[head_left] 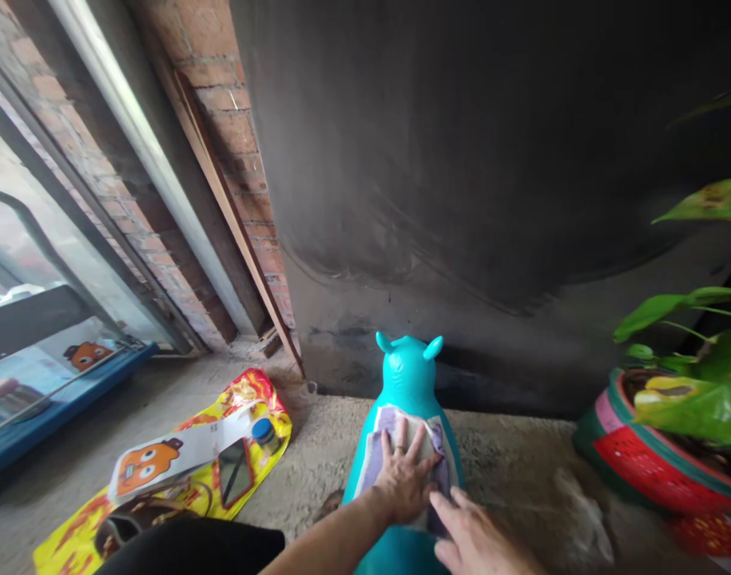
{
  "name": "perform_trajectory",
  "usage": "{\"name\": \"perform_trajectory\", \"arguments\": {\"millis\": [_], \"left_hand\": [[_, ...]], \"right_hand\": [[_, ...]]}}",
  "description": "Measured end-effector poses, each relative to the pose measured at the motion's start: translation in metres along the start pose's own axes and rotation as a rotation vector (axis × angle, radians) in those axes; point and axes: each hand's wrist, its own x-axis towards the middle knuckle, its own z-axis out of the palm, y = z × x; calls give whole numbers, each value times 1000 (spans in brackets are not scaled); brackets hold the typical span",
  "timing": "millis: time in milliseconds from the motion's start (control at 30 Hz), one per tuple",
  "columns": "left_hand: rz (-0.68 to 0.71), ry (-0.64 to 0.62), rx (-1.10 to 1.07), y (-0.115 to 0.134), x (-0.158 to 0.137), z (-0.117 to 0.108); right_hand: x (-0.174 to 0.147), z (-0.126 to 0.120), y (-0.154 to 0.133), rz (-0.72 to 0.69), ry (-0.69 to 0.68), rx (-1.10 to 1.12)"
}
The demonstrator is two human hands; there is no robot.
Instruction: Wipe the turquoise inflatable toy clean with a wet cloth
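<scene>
Cloth (374, 455), striped purple and white, is spread over the back of a turquoise animal-shaped toy (408, 374) at six o'clock in the head view, my single feed. I see the left hand (404, 473) pressed flat on the cloth, palm down, fingers fanned wide and pointing toward twelve, gripping nothing. The right hand (470, 531) comes in from five o'clock, partly cut off by the bottom edge; its thumb and forefinger stand apart, the fingertips at the cloth's right edge. I cannot tell how firmly they press there. The toy's two small ears point outward, toward eleven and one o'clock on its head.

Toward eight o'clock I have a yellow-and-red plastic bag (71, 551) lying on the rough concrete floor (317, 447). On it sit a white card with an orange cartoon face (146, 465), a dark rectangular device (236, 473) and a blue-capped jar (264, 433). A black-clad leg (197, 547) reaches in at seven. Farther out, near nine, stands a blue-framed cart (101, 399). A dark panel (461, 160) fills twelve to two o'clock, with brickwork (221, 40) beside it at ten to eleven. At four I get a painted pot (637, 455) with a leafy plant (689, 407).
</scene>
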Motion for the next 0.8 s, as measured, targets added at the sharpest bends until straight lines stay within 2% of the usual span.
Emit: {"name": "perform_trajectory", "arguments": {"millis": [100, 200, 267, 367, 467, 667, 733, 800], "left_hand": [[-8, -4, 15, -1, 1, 8], [19, -4, 37, -13, -28, 39], [59, -61, -5, -25, -50, 61], [75, -96, -47, -35, -66, 78], [112, -78, -28, -27, -52, 64], [165, 53, -31, 9, 17, -3], [172, 88, -23, 16, 35, -14], [179, 102, -15, 19, 45, -13]], "right_hand": [[4, 3, -1, -13, 11, 3], [8, 9, 3, -15, -15, 6], [11, 16, 10, -33, -42, 11], [15, 27, 19, -71, -54, 20], [16, 30, 22, -87, -39, 29], [15, 23, 16, -6, -49, 11], [15, 22, 17, 29, -70, 16], [15, 21, 19, 43, -70, 4]]}}
